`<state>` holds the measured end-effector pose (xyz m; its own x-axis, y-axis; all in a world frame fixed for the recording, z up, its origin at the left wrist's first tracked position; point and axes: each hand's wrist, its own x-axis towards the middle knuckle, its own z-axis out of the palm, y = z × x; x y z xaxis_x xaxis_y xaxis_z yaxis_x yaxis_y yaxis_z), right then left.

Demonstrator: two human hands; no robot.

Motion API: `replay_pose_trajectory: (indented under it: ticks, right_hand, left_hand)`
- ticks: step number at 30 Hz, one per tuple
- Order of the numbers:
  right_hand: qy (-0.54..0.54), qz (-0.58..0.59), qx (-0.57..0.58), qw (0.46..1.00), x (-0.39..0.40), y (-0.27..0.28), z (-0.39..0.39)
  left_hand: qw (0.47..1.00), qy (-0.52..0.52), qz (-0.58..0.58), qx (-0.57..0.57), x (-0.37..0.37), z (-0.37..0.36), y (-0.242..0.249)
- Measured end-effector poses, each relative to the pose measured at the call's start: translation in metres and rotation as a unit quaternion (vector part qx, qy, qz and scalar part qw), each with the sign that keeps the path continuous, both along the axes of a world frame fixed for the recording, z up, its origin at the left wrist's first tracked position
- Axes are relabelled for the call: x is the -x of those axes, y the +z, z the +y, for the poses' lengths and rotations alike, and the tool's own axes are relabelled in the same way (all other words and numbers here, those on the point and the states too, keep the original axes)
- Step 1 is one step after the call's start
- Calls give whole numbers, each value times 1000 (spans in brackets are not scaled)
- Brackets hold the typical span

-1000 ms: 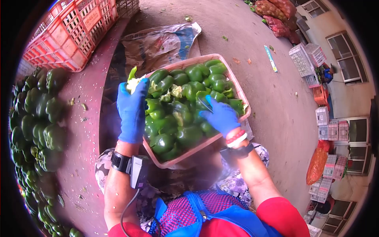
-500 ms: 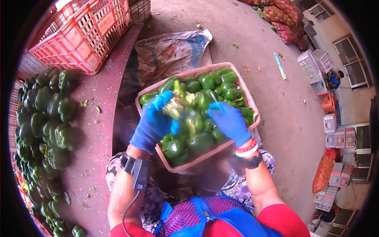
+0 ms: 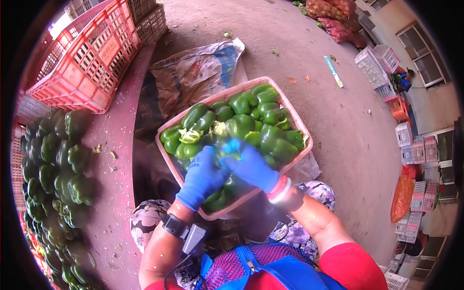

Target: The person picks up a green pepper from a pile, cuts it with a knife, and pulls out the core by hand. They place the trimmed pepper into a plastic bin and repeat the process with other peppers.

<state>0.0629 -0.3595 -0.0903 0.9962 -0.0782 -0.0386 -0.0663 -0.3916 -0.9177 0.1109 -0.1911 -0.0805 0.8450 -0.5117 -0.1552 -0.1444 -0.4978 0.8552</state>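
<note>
A pink rectangular crate (image 3: pixel 307 151) full of green peppers (image 3: pixel 240 125) sits in front of my knees. My left hand (image 3: pixel 204 173), in a blue glove, is over the crate's near part with its fingers closed round something blurred. Close beside it, my right hand (image 3: pixel 249 164), also gloved in blue, has its fingers curled inward; what they hold is smeared by motion. The two hands nearly touch over the peppers. Pale, leafy pepper cores (image 3: pixel 191 136) lie on top of the peppers beyond my hands.
Many green peppers (image 3: pixel 58 166) are piled at the left. A red crate (image 3: pixel 92 63) stands at the upper left, near a crumpled sack (image 3: pixel 193 72). Filled net sacks (image 3: pixel 333 19), stacked crates (image 3: pixel 411 145) and a person (image 3: pixel 405 79) are farther off at the right.
My hands have come together nearer to me, the right moving left and down. The pale core material near my left hand now lies on the peppers. The view has shifted slightly.
</note>
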Motion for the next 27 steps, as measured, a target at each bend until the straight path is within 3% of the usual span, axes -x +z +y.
replay_pose_trajectory:
  ticks: [3, 6, 8, 10, 12, 13, 16, 20, 21, 24, 27]
  right_hand:
    - [-52, -54, 86, 994, -1, -14, 3]
    - [-67, -64, 162, 982, -1, 2, -1]
    - [-39, -79, 243, 966, -3, 19, -14]
    - [-11, -176, 242, 954, -7, 9, -27]
    - [28, 33, -25, 999, -11, 37, -19]
    - [46, 137, -160, 976, -12, 46, -15]
    - [34, 151, -206, 966, -16, 22, -13]
    - [-80, 194, -509, 835, -19, 16, -14]
    - [-112, 199, -559, 797, -18, 21, -8]
    - [-96, 184, -549, 809, -11, 8, 7]
    - [-68, 103, -376, 918, -8, 12, 1]
  left_hand:
    - [997, 33, -39, -55, -1, -2, -16]
    - [979, 116, -155, -59, -25, 6, -11]
    - [994, 87, -62, -16, -30, 12, 2]
    - [1000, 26, 5, 7, -29, 13, 5]
    - [1000, -4, 18, 9, -19, 6, 12]
    - [1000, -10, 18, 13, -17, 3, 11]
    - [994, 1, 65, 88, -18, 0, 0]
    - [961, 31, 90, 261, -23, -4, 5]
    - [976, 3, 27, 216, -24, 0, 11]
    - [957, -43, 116, 262, -19, 0, -4]
    - [966, -24, 120, 227, -12, 5, -23]
